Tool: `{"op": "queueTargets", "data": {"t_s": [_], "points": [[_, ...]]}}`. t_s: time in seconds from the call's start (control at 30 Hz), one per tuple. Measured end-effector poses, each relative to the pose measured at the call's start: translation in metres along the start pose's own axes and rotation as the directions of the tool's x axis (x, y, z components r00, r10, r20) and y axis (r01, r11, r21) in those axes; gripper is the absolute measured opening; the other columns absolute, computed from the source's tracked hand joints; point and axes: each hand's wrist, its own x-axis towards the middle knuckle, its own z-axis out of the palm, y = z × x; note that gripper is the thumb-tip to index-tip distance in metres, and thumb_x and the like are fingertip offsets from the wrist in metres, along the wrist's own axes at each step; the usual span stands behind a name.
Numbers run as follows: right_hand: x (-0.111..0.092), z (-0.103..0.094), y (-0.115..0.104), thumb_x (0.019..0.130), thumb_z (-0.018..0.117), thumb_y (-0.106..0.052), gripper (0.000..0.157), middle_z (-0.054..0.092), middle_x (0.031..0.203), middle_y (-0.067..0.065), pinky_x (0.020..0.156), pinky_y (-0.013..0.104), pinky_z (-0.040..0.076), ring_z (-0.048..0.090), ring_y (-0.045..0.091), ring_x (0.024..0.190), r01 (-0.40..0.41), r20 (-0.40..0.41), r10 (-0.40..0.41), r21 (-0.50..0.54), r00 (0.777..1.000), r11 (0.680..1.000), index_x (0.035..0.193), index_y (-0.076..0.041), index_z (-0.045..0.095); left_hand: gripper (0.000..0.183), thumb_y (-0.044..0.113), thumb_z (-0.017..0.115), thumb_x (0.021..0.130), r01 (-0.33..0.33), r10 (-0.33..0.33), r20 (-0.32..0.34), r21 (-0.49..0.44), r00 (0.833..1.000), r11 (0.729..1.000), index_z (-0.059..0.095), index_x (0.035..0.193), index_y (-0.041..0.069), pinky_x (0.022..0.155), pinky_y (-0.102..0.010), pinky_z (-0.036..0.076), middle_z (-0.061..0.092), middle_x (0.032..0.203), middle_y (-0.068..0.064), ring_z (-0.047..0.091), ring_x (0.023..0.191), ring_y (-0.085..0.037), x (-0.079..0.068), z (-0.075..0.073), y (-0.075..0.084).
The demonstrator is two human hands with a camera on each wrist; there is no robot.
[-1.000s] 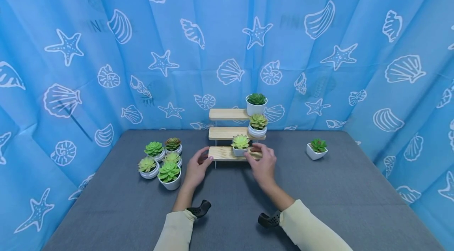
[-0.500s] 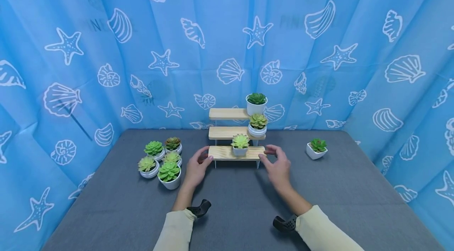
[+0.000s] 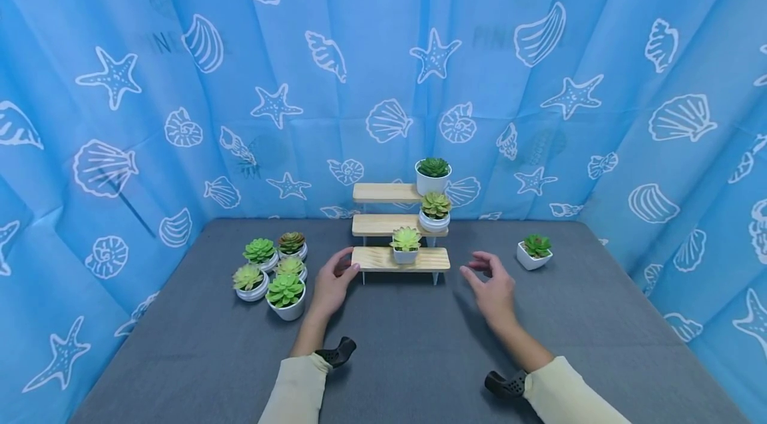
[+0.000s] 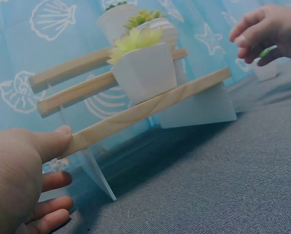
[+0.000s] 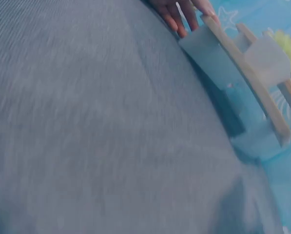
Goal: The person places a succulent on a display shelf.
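Left grip [image 3: 329, 285] in a pinch on the flat, pale-grained wooden shelf [image 3: 373, 257], right grip [image 3: 495, 288] loose.

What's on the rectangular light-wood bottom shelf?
A yellow-green succulent in a white angular pot stands on the shelf; the left hand touches one end. Wood beneath the pot is hidden.

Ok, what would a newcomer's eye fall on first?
Probably the blue curtain with white shells and starfish behind everything. Next, the three-step wooden stand before it, one potted succulent on each step. The left hand holds the left end of the lowest step; the right hand, empty, is off its right end.
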Motion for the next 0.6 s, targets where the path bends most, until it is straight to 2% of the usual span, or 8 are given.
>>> {"op": "queueTargets", "data": {"t_s": [0.27,0.6], "points": [[-0.002,-0.024,0.024,0.087,0.072,-0.006,0.041,0.064,0.110,0.021,0.089,0.048,0.046,0.060,0.034,0.103,-0.069,0.014,0.071,-0.091,0.997,0.993,0.124,0.002,0.055,0.046,0.026,0.063,0.096,-0.010,0.010,0.004,0.003,1.000,1.000,0.053,0.140,0.016,0.099,-0.048,0.043,0.056,0.134,-0.009,0.053,0.122,-0.028,-0.001,0.000,0.001],[0.000,-0.051,0.043,0.084,0.075,-0.003,0.043,0.062,0.112,0.023,0.090,0.048,0.044,0.058,0.036,0.104,-0.070,-0.130,0.053,-0.131,0.990,0.989,0.121,0.005,0.055,0.046,0.026,0.063,0.096,-0.001,0.001,0.002,0.000,1.000,1.000,0.053,0.140,0.017,0.099,-0.048,0.043,0.056,0.134,-0.009,0.052,0.122,-0.027,-0.001,0.000,0.000]]}}
